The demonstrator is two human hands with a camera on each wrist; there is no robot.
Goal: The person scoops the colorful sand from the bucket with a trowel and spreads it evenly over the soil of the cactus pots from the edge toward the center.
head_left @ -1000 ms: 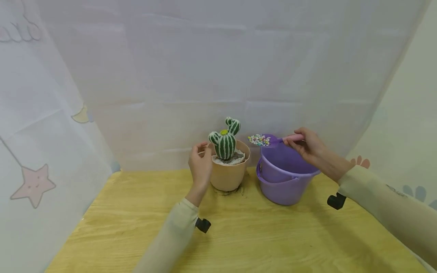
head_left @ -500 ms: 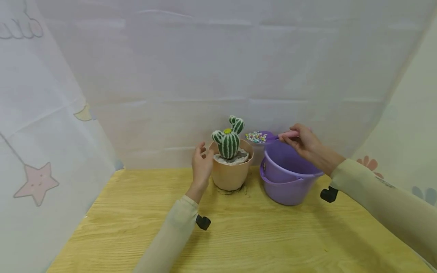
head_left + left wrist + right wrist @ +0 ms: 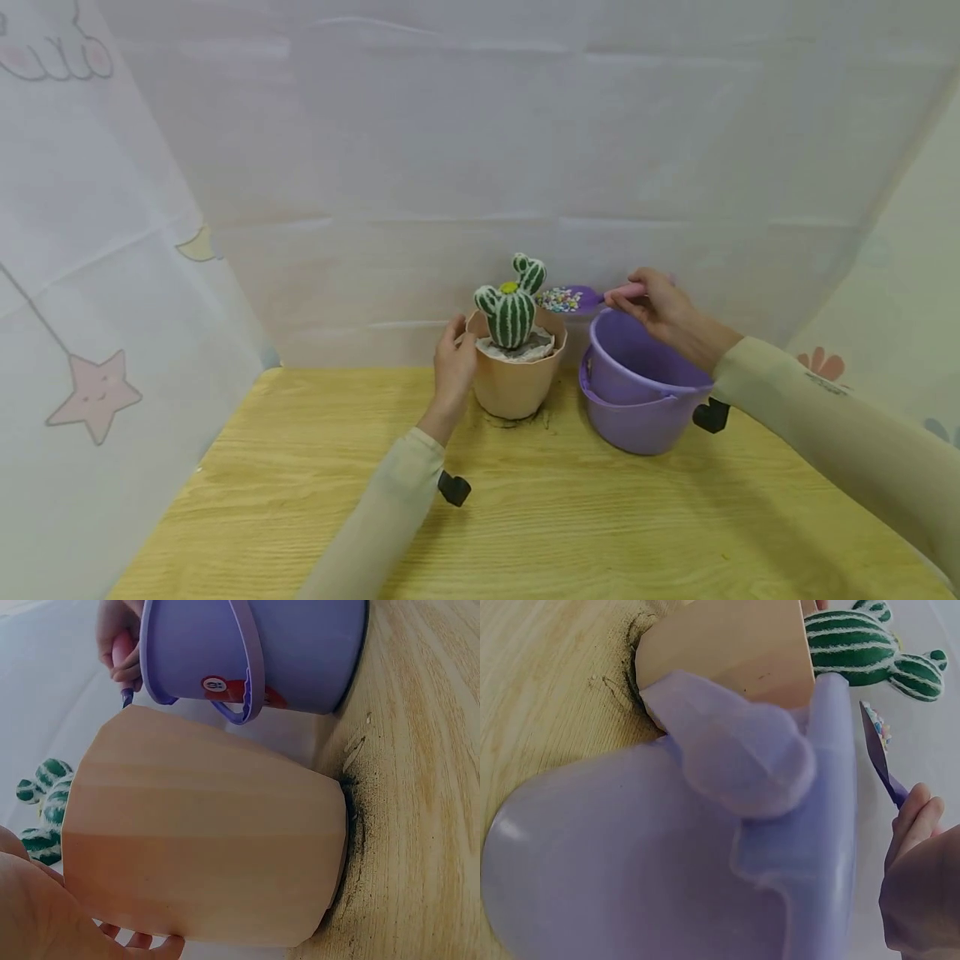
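Observation:
A light orange flowerpot [image 3: 513, 387] stands upright on the table, with a green and white striped cactus [image 3: 512, 321] in it. My left hand [image 3: 454, 367] holds the pot's left side by the rim; in the left wrist view its fingertips [image 3: 171, 949] show beyond the pot wall. With my right hand [image 3: 663, 308] I grip the pink handle of a small purple shovel [image 3: 588, 299]. Its blade carries small multicoloured pebbles [image 3: 558, 299] and reaches the space just above the pot's right rim, beside the cactus.
A purple bucket [image 3: 637, 425] stands right of the pot, below my right hand, its handle hanging down in front. Dark specks of dirt [image 3: 352, 825] lie around the pot's base on the wooden table [image 3: 570, 525]. A pale cloth [image 3: 450, 167] hangs close behind.
My left hand has gone from beside the pot to holding its rim. The loaded shovel has moved left relative to the pot, up to its right rim. The view has shifted slightly.

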